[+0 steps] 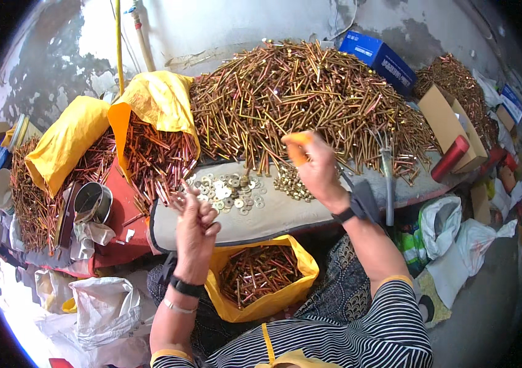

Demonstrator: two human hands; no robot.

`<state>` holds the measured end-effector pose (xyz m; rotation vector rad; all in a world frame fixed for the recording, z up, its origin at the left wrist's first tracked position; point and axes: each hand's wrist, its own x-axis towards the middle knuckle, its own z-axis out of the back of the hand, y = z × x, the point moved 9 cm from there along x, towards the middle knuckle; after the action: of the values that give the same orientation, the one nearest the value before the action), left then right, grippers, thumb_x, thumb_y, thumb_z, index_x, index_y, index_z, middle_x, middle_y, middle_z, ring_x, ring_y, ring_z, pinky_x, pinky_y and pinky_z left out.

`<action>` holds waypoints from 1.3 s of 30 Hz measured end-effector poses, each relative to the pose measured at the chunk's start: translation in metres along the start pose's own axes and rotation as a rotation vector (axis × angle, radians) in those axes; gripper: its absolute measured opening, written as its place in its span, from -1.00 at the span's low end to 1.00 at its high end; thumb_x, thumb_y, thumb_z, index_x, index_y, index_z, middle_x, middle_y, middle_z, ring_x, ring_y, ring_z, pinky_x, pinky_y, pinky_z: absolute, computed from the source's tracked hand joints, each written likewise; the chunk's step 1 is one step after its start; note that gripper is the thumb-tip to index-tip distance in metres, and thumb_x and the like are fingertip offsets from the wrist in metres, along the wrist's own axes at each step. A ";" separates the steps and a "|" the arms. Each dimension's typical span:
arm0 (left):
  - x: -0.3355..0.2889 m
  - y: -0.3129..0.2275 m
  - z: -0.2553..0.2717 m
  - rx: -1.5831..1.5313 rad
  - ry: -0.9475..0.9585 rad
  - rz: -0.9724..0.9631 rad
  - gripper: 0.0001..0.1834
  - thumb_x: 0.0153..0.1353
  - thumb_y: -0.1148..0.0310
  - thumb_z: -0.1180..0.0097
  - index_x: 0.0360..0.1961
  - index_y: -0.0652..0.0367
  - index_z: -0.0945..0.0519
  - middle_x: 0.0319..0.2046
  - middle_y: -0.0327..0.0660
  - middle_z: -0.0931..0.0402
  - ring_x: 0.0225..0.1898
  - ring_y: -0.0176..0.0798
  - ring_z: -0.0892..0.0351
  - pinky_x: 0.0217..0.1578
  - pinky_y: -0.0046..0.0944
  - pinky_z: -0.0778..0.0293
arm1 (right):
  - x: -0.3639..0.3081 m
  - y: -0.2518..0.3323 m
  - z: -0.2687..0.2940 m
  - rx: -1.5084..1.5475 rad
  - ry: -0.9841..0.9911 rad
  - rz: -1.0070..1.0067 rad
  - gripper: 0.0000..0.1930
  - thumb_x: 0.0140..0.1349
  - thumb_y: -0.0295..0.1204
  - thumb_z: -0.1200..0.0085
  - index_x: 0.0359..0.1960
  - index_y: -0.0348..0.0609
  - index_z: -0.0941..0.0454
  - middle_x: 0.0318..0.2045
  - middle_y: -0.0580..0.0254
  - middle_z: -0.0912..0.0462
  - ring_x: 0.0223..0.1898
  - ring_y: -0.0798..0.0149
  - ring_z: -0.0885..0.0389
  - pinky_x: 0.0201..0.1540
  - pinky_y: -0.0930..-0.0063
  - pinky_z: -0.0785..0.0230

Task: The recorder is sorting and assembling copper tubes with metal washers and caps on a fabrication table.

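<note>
My left hand (196,228) hovers with curled, pinched fingers at the near left edge of a scatter of flat washers (231,190) on a grey padded board (285,214). Whether it holds one is not visible. My right hand (317,172) is raised over a small heap of brass nuts (291,184). It wears an orange fingertip cover (297,145), its fingers are closed, and what they hold is hidden. Behind both hands lies a huge pile of long brass-coloured bolts (310,98). A yellow bag of bolts (262,277) sits between my knees.
An open yellow sack (156,104) spills copper-coloured bolts at left, with another yellow sack (67,138) and a metal cup (92,199) beside it. A metal tool (387,178), red cylinder (451,158), cardboard box (451,119) and blue box (378,58) are at right. White plastic bags (104,306) lie on the floor.
</note>
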<state>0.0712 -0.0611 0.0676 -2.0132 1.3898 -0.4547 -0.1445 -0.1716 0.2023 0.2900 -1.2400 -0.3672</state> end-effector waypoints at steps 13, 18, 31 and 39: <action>0.051 0.051 0.042 -0.086 0.003 0.251 -0.59 0.31 0.19 -0.01 0.12 0.08 -0.32 -0.47 -0.38 -0.39 -0.54 -0.50 -0.32 -0.62 -0.50 -0.22 | -0.023 -0.131 -0.186 -0.648 0.588 0.294 -0.88 0.04 -0.48 0.01 -0.39 -0.11 -0.56 0.10 0.05 -0.43 0.27 0.01 -0.18 0.17 -0.02 -0.10; 0.052 0.048 0.039 -0.007 0.023 0.227 -0.59 0.32 0.20 0.01 0.13 0.10 -0.32 -0.46 -0.36 -0.39 -0.56 -0.49 -0.31 -0.61 -0.49 -0.25 | -0.019 -0.105 -0.171 -0.723 0.552 0.452 -0.95 0.05 -0.49 0.01 -0.44 -0.13 -0.49 -0.03 0.04 -0.50 0.16 0.05 -0.34 0.23 -0.16 0.00; 0.053 0.045 0.050 -0.041 -0.082 0.075 -0.64 0.33 0.19 0.02 0.08 0.07 -0.34 -0.43 -0.35 -0.41 -0.51 -0.46 -0.38 -0.56 -0.43 -0.34 | -0.108 -0.063 -0.080 -0.239 0.618 -0.300 -0.86 0.12 -0.46 -0.09 -0.28 -0.14 -0.60 -0.55 0.04 -0.57 -0.56 0.07 -0.56 -0.52 0.31 -0.37; 0.051 0.048 0.056 -0.027 -0.046 0.096 -0.61 0.32 0.19 0.01 0.11 0.07 -0.33 -0.39 -0.31 -0.47 -0.46 -0.42 -0.48 -0.52 -0.36 -0.51 | -0.106 -0.036 -0.116 -0.479 1.029 -0.062 -0.89 0.10 -0.48 0.05 -0.54 -0.16 -0.50 -0.64 0.09 -0.50 -0.53 0.02 -0.55 -0.48 0.19 -0.38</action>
<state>0.0913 -0.1023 -0.0098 -1.9564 1.4640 -0.3473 -0.0672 -0.1579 0.0610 0.0698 -0.1178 -0.4686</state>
